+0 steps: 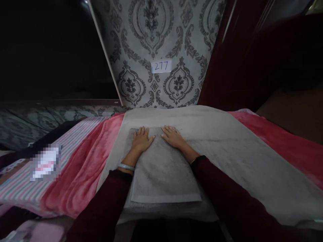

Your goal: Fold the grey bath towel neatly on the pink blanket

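Observation:
A grey folded cloth that looks like a towel (165,176) lies flat in front of me, its near edges showing more than one layer. My left hand (142,139) rests palm down near its far left corner, fingers stretched out. Level with it, my right hand (174,137) lies flat at the far right corner, fingers extended. Neither hand grips anything. Beneath the towel spreads a larger light grey cloth (237,158), which reaches back toward the wall.
Red plush fabric (83,168) shows on both sides of the grey cloth. At left lies a striped cloth (73,137) with a blurred-out item (45,163) on it. Behind are a dark screen (55,53), patterned wallpaper (151,33) and a paper label (161,66) reading 277.

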A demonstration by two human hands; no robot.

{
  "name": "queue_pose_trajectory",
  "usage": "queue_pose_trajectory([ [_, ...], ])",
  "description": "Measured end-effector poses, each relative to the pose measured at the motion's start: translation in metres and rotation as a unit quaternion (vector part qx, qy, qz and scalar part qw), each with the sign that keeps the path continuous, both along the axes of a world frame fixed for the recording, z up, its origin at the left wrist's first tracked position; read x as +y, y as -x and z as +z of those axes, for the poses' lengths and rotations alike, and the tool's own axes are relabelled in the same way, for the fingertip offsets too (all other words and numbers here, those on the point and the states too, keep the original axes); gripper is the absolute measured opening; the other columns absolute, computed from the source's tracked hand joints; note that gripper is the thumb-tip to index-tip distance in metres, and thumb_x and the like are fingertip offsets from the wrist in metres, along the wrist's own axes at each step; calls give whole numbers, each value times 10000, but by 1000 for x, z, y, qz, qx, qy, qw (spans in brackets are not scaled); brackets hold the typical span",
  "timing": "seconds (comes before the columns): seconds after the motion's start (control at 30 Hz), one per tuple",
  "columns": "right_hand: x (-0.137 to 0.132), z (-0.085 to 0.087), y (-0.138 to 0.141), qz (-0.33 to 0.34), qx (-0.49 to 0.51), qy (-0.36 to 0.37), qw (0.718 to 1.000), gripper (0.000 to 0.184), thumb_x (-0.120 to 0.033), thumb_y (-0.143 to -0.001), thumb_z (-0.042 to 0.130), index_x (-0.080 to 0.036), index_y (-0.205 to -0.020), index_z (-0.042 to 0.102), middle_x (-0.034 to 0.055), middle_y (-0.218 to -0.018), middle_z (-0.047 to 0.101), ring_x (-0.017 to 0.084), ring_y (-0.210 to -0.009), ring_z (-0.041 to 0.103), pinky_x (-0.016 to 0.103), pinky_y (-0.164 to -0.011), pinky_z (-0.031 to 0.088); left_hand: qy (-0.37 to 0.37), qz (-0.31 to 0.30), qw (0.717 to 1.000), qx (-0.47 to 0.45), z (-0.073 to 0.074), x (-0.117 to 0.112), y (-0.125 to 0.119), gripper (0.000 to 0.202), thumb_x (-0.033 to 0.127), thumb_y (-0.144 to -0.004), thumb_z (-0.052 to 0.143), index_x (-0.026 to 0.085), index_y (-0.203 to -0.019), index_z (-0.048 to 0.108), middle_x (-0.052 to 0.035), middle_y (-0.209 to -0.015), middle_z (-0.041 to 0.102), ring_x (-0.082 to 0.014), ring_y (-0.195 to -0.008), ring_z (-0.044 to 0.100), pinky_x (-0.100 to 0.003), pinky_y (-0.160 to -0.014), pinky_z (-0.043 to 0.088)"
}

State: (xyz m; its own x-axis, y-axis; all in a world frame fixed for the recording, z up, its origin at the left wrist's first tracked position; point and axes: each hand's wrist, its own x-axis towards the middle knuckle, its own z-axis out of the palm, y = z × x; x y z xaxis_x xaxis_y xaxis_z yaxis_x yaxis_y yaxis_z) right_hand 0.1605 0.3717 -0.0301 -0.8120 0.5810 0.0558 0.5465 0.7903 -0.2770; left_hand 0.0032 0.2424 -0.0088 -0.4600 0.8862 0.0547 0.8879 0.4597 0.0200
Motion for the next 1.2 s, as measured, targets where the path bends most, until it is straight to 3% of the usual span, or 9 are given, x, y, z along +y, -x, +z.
queue_pose_trajectory([
  [0.13,-1,2,2,-7,-5,4,1000,618,-465,-1076,206,-207,-1633,278,71,-1705,182,234,-1575,136,486,-1264,127,-7,35,999,2,2,-1,-2,750,560,-1014,253,98,-1604,301,-176,-1685,248,-298,-1575,180,-513,-1262,183],
  [0.27,-1,0,2,-7,-2,-2,1000,621,-476,-1077,188,-208,-1626,296,75,-1702,197,230,-1573,148,487,-1263,120,-17,33,999,23,10,-5,-10,728,539,-1014,278,93,-1586,341,-176,-1693,215,-327,-1581,139,-596,-1253,146],
  [0.4,0,-3,2,-4,3,-14,1000,620,-478,-1079,182,-211,-1627,295,78,-1701,202,229,-1572,155,486,-1260,129,-29,-110,993,38,11,-13,-27,680,531,-1011,336,161,-1581,371,-131,-1700,221,-310,-1582,143,-596,-1257,133],
  [0.47,1,-4,2,-3,6,-19,1000,624,-483,-1077,188,-210,-1629,291,81,-1701,205,235,-1571,159,488,-1259,135,-2,-137,990,11,8,-17,-35,705,578,-1004,338,208,-1604,327,-126,-1694,244,-321,-1574,177,-599,-1249,156],
  [0.7,1,-3,1,-3,-1,-13,1000,630,-483,-1072,192,-210,-1633,278,77,-1705,187,251,-1573,147,513,-1258,131,13,-62,998,10,-3,-36,-30,793,659,-984,323,187,-1619,287,-197,-1691,210,-363,-1575,144,-610,-1229,177],
  [0.9,-3,4,-1,-6,-12,1,1000,624,-468,-1073,189,-207,-1635,270,74,-1711,160,243,-1577,127,495,-1264,118,39,-73,997,-5,1,-70,-18,794,602,-992,371,133,-1621,255,-196,-1696,181,-326,-1578,143,-524,-1254,180],
  [1.07,-11,19,-4,-6,-29,0,1000,620,-451,-1073,205,-201,-1639,260,82,-1712,148,252,-1578,114,494,-1263,124,66,-57,996,-9,14,-94,-31,742,576,-994,366,119,-1578,340,-202,-1682,237,-329,-1573,175,-581,-1242,175],
  [1.2,-28,24,-12,44,-47,-5,998,619,-513,-1067,240,-274,-1638,261,55,-1717,126,288,-1581,82,570,-1246,126,16,-124,992,2,0,-111,-48,717,579,-990,386,163,-1573,363,-169,-1679,275,-309,-1572,187,-555,-1246,203],
])
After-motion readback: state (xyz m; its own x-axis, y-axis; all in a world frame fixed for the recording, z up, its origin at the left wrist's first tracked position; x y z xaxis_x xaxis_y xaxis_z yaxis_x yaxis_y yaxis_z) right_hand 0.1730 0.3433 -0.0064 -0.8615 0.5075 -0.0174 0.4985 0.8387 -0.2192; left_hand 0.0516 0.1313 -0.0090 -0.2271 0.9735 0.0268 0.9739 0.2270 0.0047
